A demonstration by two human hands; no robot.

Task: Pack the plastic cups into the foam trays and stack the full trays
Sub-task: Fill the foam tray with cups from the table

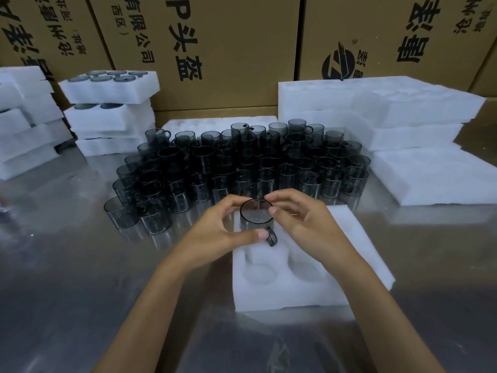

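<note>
A smoky grey plastic cup with a small handle stands upright at the far left corner of a white foam tray lying in front of me. My left hand curls round its left side, thumb near the handle. My right hand pinches the rim from the right. The tray's near pockets hold nothing. Behind the tray, several loose grey cups crowd together on the metal table.
Stacked trays with cups in them stand at the back left, more foam at the far left. Cupless foam trays pile up at the back right, another lies lower. Printed cardboard boxes wall the back.
</note>
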